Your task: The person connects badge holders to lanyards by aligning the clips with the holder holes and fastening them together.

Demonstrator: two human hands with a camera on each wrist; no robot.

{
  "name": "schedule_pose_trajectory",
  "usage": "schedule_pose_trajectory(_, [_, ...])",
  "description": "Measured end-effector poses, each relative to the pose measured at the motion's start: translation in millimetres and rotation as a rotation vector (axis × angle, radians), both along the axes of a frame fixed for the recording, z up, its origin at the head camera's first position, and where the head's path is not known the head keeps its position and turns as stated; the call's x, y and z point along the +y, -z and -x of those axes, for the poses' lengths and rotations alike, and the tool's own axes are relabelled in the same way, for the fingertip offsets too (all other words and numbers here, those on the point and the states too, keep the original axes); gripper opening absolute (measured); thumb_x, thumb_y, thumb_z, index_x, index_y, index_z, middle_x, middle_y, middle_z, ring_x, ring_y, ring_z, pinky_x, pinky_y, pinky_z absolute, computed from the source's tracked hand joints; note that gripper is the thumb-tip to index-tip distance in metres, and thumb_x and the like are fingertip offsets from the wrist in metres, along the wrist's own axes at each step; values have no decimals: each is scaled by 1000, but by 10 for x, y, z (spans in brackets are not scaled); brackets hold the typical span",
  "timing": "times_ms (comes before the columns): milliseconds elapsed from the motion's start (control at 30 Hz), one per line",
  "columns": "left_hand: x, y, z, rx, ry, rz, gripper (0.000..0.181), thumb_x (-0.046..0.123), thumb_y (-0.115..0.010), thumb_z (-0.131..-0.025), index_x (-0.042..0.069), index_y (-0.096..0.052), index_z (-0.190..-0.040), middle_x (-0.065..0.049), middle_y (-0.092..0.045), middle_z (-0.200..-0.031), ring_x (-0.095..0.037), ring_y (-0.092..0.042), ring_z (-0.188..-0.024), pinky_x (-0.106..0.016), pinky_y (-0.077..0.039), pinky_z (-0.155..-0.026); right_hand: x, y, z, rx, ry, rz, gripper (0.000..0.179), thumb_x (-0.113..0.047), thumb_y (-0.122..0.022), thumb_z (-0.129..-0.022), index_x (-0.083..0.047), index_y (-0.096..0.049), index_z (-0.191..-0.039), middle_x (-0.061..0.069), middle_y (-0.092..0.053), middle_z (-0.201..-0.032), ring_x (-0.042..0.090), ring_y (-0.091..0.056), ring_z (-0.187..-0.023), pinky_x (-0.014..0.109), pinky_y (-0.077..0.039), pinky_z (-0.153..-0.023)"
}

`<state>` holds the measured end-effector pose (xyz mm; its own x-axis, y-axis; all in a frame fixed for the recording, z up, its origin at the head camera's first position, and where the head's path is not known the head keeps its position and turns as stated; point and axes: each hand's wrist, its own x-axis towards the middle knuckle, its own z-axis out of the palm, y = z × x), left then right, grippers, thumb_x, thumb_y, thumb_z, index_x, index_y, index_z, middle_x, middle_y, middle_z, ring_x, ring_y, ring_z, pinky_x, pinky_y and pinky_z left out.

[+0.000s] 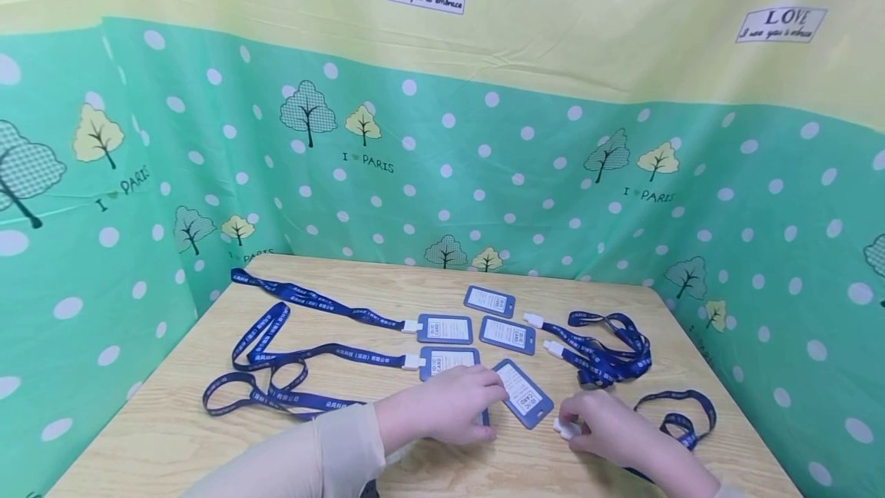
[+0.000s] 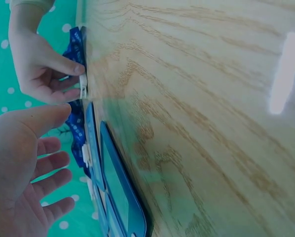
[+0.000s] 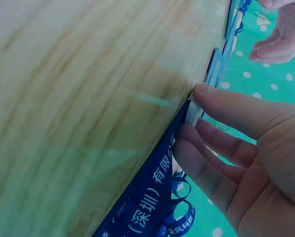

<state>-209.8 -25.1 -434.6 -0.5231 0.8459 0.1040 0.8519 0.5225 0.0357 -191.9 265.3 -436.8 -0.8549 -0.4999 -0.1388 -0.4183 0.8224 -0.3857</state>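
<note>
My right hand (image 1: 608, 427) pinches the white clip (image 3: 192, 112) of a dark blue lanyard (image 3: 155, 185) between thumb and fingers, low at the table. The strap trails right, past the wrist. To the clip's left lies a blue ID card holder (image 1: 525, 396), tilted, its slotted end towards the right hand. My left hand (image 1: 452, 406) hovers on the holder's other side, over another card holder (image 1: 484, 416) that it mostly hides. In the left wrist view the left hand's fingers (image 2: 54, 163) are spread and relaxed, holding nothing.
On the left, several blue lanyards (image 1: 297, 297) stretch towards card holders (image 1: 452, 329) clipped to them. Two loose card holders (image 1: 508, 335) lie at the back middle, facing two bundled lanyards (image 1: 615, 352) with white clips. Patterned green and yellow curtains (image 1: 442, 137) enclose the wooden table (image 1: 159, 398).
</note>
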Motion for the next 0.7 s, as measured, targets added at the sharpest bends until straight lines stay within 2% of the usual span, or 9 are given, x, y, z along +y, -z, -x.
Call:
schedule_pose_trajectory(233, [57, -9, 11, -11, -1, -14, 57, 44, -75, -90, 17, -62, -137, 7, -60, -133, -9, -55, -122, -27, -46, -105, 29, 11, 18, 10, 16, 3, 20, -12, -85, -79, -21, -74, -93, -13, -66, -88, 4, -54, -70, 25, -51, -59])
schedule_pose_trajectory(467, [157, 73, 67, 8, -15, 3, 57, 47, -74, -90, 19, -62, -138, 7, -60, -133, -9, -56, -121, -27, -46, -105, 91, 27, 53, 3, 74, -30, 22, -10, -85, -78, -23, -74, -94, -14, -66, -88, 6, -57, -73, 28, -53, -64])
schedule_pose_trajectory(700, [220, 81, 99, -26, -36, 12, 56, 46, -74, -90, 19, -62, -138, 6, -59, -135, -10, -55, -124, -28, -46, -105, 140, 22, 87, 17, 118, -43, 25, -10, -87, -76, -23, -73, -92, -13, -65, -87, 8, -58, -75, 28, -54, -66])
